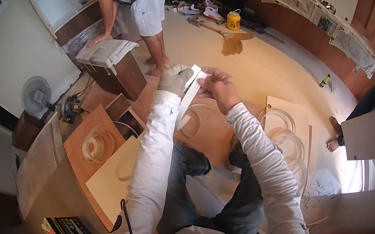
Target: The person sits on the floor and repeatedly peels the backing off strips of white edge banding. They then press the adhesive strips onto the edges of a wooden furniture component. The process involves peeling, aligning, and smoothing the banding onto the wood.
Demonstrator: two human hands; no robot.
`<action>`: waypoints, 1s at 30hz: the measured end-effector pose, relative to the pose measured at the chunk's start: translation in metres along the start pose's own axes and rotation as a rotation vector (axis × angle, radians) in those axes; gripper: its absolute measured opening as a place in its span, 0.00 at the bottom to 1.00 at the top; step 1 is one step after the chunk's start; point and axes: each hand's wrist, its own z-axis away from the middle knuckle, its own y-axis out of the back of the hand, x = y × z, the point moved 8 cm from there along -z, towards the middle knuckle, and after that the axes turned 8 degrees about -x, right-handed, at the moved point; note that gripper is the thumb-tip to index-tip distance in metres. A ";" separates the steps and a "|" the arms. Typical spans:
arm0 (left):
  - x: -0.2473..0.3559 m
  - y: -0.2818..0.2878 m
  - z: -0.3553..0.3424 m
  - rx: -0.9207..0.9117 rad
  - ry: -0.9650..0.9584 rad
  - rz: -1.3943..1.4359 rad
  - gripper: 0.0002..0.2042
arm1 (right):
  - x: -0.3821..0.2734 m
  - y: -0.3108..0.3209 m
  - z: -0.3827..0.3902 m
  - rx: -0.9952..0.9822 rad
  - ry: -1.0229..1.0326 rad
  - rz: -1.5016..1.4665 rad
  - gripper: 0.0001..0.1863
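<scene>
We pinch a long flat white strip (189,99) in gloved left hand (176,79) and bare right hand (220,91); likely light, bendy; grip far end.

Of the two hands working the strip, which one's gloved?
The person's left hand, in a pale greyish fabric glove with a cuff at the wrist. The right hand, across the flat white strip, is bare.

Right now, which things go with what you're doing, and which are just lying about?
Probably for the work:
white strip, held in left hand and right hand
coiled pale strip
cream board

Probably just lying about:
broom
yellow tub
green bottle
</scene>
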 end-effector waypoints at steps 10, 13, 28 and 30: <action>0.003 -0.003 0.014 -0.006 -0.031 0.109 0.07 | -0.006 -0.017 0.006 0.037 0.058 -0.017 0.23; -0.001 -0.006 0.010 -0.077 -0.061 0.179 0.08 | -0.004 -0.016 0.004 0.073 0.044 -0.067 0.17; 0.051 -0.015 0.045 -0.146 -0.280 -0.759 0.30 | -0.014 0.006 0.002 0.174 0.081 -0.202 0.11; 0.046 -0.015 0.044 -0.149 -0.267 -0.783 0.29 | -0.012 0.007 0.002 0.173 0.084 -0.191 0.11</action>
